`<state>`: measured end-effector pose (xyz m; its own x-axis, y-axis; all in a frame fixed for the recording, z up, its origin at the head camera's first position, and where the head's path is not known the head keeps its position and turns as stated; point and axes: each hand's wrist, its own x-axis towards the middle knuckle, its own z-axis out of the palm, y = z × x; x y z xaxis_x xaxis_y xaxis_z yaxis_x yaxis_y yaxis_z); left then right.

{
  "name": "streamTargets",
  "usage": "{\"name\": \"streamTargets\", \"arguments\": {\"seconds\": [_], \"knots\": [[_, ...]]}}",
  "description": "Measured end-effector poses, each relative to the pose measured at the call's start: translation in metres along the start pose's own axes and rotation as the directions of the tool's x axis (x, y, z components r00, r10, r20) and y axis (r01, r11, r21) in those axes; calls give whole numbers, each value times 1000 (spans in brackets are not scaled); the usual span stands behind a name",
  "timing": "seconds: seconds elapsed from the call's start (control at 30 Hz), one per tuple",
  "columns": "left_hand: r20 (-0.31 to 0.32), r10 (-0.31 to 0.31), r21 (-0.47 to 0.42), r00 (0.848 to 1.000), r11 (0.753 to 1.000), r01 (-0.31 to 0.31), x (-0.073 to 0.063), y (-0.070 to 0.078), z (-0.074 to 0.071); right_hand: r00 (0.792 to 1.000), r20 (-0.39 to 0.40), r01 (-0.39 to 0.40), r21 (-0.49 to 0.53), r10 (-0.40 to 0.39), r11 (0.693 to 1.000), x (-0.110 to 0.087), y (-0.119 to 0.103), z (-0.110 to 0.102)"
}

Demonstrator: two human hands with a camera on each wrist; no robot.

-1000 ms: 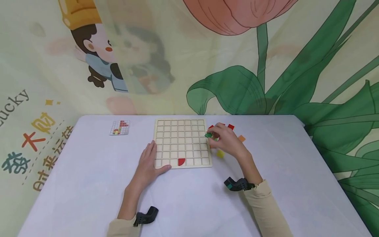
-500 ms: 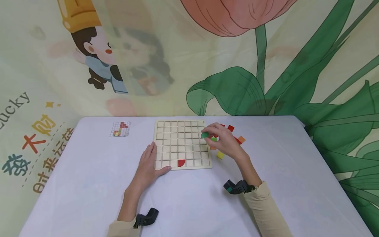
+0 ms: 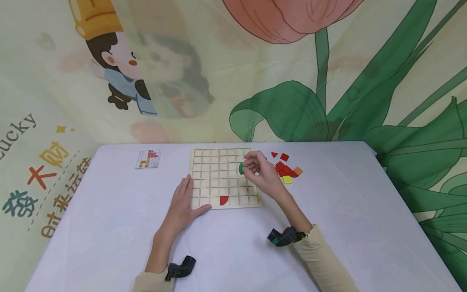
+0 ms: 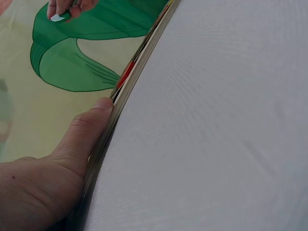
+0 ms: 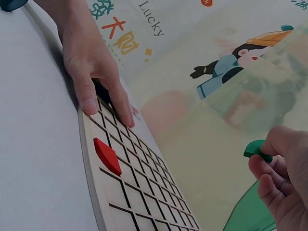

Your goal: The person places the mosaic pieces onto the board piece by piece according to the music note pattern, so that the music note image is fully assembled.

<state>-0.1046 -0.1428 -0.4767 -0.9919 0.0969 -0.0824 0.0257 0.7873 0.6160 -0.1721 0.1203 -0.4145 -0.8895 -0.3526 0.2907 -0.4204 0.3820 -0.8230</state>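
— While the right hand (image 3: 263,174) hangs over the right side of the board (image 3: 232,186), what has it got?

— Green piece (image 5: 255,148), one curved edge, pinched between thumb and forefinger. Grip nearly closed, the other fingers curled below. Right wrist view puts the piece in the air, clear of the grid

— And the left hand (image 3: 181,198)?

— Relaxed, fingers fairly straight, nothing gripped. Fingers lie along the board's left edge; thumb rests on the near edge, close to the corner

— Anything set in the board?

— One red piece (image 3: 223,200), quarter-round, nearest row, middle cell

— Rest of the site?

— Right of the board, loose red pieces (image 3: 282,167), bunched, some overlapping; part of that side is hidden by the right hand. Yellow piece (image 3: 287,180) just beside them on the near side, orange piece (image 3: 298,170) at the outer end. Farther back, a red triangle (image 3: 274,154) and a red square (image 3: 284,157), apart from the bunch. Card (image 3: 147,159) well off to the left, printed grid with a coloured figure. White cloth (image 3: 109,227) under everything, backdrop (image 3: 204,129) behind with a large flower (image 3: 295,18) on it
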Motion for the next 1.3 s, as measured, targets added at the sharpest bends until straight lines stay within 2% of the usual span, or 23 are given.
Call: {"name": "streamTargets", "arguments": {"seconds": [0.1,0.2,0.4,0.6,0.77,0.9,1.03,1.17,1.3], "knots": [[2,1,-2,1000,1000,-1,0,1,0,1000,-23,-15,44,16,999,-1,0,7],[-2,3,2,1000,1000,-3,0,1,-1,1000,-13,3,41,-3,999,-2,2,17],[-11,5,5,1000,1000,-5,-2,1,-4,994,101,33,-29,-30,999,-8,0,48],[-7,27,-6,1000,1000,-27,-1,-1,-6,972,232,59,-141,-25,988,-6,-14,75],[19,43,-5,999,999,-43,0,-3,-6,958,284,12,-186,42,983,5,-21,90],[28,42,-5,999,999,-42,-1,-3,-5,933,343,-32,-211,105,977,10,-23,99],[19,38,-21,999,999,-38,-3,-1,-6,910,392,-35,-252,135,967,10,-25,104],[15,39,-16,999,999,-39,-4,1,-7,905,404,-2,-308,133,951,7,-30,107],[5,54,-6,999,999,-54,-4,1,-7,913,397,91,-428,97,899,2,-35,108]]}}
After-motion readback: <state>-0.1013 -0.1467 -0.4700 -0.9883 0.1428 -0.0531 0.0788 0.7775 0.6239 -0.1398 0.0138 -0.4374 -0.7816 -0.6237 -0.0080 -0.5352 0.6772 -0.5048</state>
